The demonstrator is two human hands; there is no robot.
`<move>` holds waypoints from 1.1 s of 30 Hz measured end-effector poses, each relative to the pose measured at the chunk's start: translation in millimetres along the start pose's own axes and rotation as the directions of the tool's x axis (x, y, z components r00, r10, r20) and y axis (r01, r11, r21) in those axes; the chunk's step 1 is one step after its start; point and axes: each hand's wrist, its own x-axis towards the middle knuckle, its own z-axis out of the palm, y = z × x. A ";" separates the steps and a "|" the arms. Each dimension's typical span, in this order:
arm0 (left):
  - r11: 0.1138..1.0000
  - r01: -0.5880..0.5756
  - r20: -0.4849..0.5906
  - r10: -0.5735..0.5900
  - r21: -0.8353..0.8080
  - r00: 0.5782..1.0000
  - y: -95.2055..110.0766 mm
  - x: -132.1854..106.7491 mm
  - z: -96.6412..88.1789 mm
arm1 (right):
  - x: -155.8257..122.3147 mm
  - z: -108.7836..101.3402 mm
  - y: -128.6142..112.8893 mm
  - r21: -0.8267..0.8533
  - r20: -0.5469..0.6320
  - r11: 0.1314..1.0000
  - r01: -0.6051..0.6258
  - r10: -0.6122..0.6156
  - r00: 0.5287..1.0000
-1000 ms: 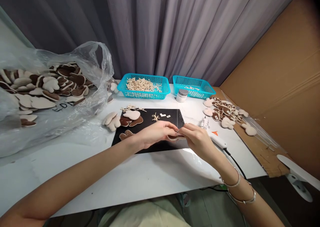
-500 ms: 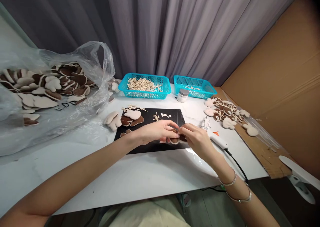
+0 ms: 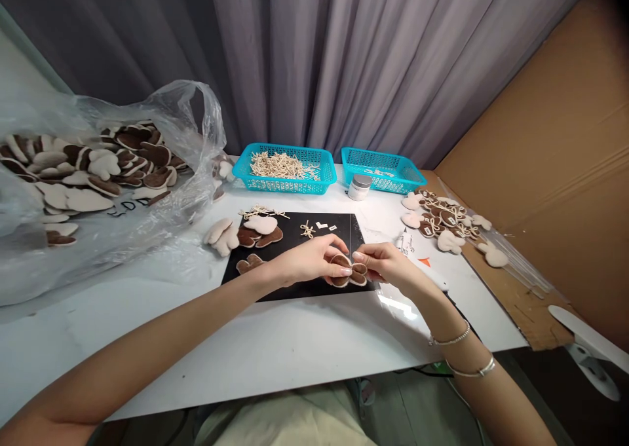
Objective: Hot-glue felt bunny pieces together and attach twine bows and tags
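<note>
Both hands meet over the black mat [image 3: 289,285] at the middle of the white table. My left hand [image 3: 314,261] pinches the left side of a brown, cream-edged bunny-shaped plush piece [image 3: 346,270], thumb under and fingers over it. My right hand [image 3: 386,264] pinches the same piece from the right, fingers closed at its top edge. The piece is turned brown face up toward me. More brown and cream plush pieces [image 3: 255,231] and a small string bow [image 3: 307,230] lie on the mat's far part.
A clear plastic bag [image 3: 98,190] full of plush pieces fills the left. Two teal baskets [image 3: 285,168] [image 3: 382,169] and a small jar [image 3: 360,187] stand at the back. A glue gun [image 3: 413,249] and finished pieces [image 3: 445,223] lie right, beside a cardboard wall [image 3: 540,164].
The plush piece has been turned from edge-on to brown face up between both hands. My right hand has shifted slightly right and its wrist has dropped.
</note>
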 end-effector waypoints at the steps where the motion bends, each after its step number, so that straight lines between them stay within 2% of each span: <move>1: 1.000 0.006 -0.006 -0.006 0.005 1.000 -0.3 0.1 -0.4 | 0.5 -0.3 0.8 0.064 0.023 0.997 -0.034 0.032 0.999; 4: 0.999 0.045 0.001 -0.045 0.007 0.999 -0.1 0.2 -2.3 | 1.9 1.2 3.4 0.181 0.064 0.982 -0.061 0.051 0.997; 8: 0.998 0.068 0.097 -0.066 -0.015 0.993 2.9 -0.1 -5.4 | 2.9 5.7 4.2 0.251 0.054 0.965 -0.075 0.063 0.997; 12: 0.978 0.105 0.133 -0.081 -0.178 0.988 6.2 -0.2 -5.3 | -3.5 15.8 1.6 0.206 -0.077 0.977 -0.060 0.077 0.994; 14: 0.953 0.118 0.141 -0.081 -0.280 0.987 6.6 0.2 -3.5 | -10.3 24.0 1.0 0.106 -0.202 0.994 0.031 -0.009 0.979; 16: 0.911 0.132 0.155 -0.076 -0.390 0.985 6.9 0.8 -0.6 | -17.7 32.5 1.2 -0.067 -0.336 0.984 0.164 -0.177 0.925; 19: 0.816 0.163 0.171 -0.080 -0.555 0.982 9.3 1.6 4.7 | -25.6 42.1 3.0 -0.357 -0.433 0.888 0.288 -0.431 0.792; 22: 0.740 0.188 0.163 -0.107 -0.646 0.981 14.1 1.4 9.2 | -26.9 44.8 5.5 -0.629 -0.395 0.699 0.341 -0.665 0.634; 25: 0.725 0.181 0.122 -0.133 -0.664 0.984 17.4 0.5 11.8 | -24.0 40.8 7.4 -0.854 -0.244 0.421 0.305 -0.843 0.480; 27: 0.719 0.170 0.089 -0.150 -0.673 0.985 17.4 0.3 12.7 | -22.2 35.3 7.2 -0.946 -0.108 0.225 0.235 -0.899 0.424; 29: 0.690 0.170 0.074 -0.166 -0.703 0.983 16.1 0.7 13.2 | -21.0 28.2 5.1 -0.988 0.046 0.017 0.156 -0.919 0.391; 31: 0.642 0.179 0.084 -0.176 -0.746 0.981 14.5 1.4 13.2 | -19.5 19.6 1.7 -0.978 0.207 -0.179 0.109 -0.908 0.364; 33: 0.591 0.195 0.112 -0.173 -0.783 0.978 14.1 1.6 13.0 | -16.7 10.5 -2.1 -0.932 0.362 -0.340 0.125 -0.882 0.302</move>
